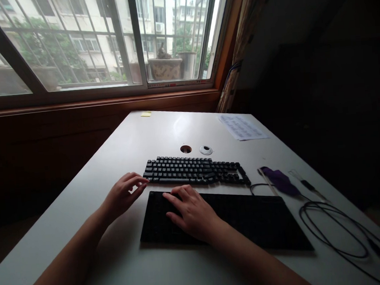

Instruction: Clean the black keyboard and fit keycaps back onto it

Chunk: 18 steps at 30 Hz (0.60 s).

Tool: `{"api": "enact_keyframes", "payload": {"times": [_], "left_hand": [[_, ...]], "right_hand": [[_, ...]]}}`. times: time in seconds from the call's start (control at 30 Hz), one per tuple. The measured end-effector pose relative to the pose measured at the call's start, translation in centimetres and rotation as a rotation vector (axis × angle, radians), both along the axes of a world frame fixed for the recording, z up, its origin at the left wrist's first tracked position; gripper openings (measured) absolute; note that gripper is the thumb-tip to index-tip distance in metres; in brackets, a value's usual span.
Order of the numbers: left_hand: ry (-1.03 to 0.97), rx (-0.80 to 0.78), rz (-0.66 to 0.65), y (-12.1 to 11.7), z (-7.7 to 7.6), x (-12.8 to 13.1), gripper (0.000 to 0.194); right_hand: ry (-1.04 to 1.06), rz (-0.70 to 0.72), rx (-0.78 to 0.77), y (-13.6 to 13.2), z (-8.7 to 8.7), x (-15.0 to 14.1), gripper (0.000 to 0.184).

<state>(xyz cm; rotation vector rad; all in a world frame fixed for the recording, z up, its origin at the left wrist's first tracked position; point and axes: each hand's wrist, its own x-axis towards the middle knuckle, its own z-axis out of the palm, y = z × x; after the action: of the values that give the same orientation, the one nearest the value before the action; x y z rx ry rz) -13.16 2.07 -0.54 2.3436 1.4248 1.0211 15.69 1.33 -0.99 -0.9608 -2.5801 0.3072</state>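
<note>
Black keycaps [182, 168] lie on the white table in the rows of a keyboard layout, with a gap near their right end. At the lower left corner of these rows is my left hand [123, 194], its fingertips at the end keycap and its thumb slightly apart below. Nearer me lies a long, flat black keyboard base [248, 219], its surface too dark to make out details. My right hand [190, 212] rests over the left part of this base, fingers stretched and spread, fingertips near its far edge. Nothing shows in the right hand.
Beyond the keycaps are a round cable hole [185, 149] and a white ring-shaped cover [206, 150]. Printed paper [243, 127] and a yellow sticky note [146, 114] lie farther back. On the right are a purple cloth [280, 181], a slim tool [308, 186] and a coiled black cable [331, 232].
</note>
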Motion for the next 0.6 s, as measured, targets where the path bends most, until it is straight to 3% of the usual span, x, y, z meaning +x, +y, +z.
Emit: {"api": "enact_keyframes", "payload": {"times": [0.2,0.37,0.6], "left_hand": [[-0.012,0.048,0.109,1.6,2.1,-0.5,0.026],[0.210,0.112,0.123,6.0,3.8,-1.0,0.027],[0.372,0.073,0.034,13.9,2.0,-1.3,0.028]], "right_hand": [[0.010,0.007,0.004,0.1,-0.2,0.0,0.058],[0.009,0.010,0.012,0.1,-0.2,0.0,0.057],[0.006,0.014,0.022,0.2,-0.2,0.0,0.056]]}}
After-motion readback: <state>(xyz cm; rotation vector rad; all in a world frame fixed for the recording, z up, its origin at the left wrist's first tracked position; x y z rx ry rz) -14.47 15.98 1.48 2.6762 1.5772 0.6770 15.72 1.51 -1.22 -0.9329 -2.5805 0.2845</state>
